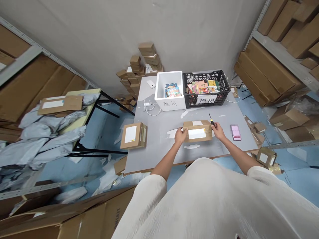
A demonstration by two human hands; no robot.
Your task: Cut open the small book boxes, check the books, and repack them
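Note:
A taped cardboard box (pixel 196 124) with white labels rests on the grey table (pixel 154 132) in front of me. My left hand (pixel 180 135) grips its left end, fingers closed on the cardboard. At the box's right end, my right hand (pixel 217 130) is wrapped round a utility knife (pixel 212 121) with a black and yellow handle. The blade points up and away from me. Part of this hand is against or very close to the box; I cannot tell whether it touches. Pieces of white paper lie around the box.
A white foam bin (pixel 170 105) and a black crate (pixel 221 94), both holding books, stand at the table's back. Another box (pixel 133 136) sits at the left edge. A phone (pixel 235 132) lies right, a white charger (pixel 147 104) left. Packages crowd a side table (pixel 92 99).

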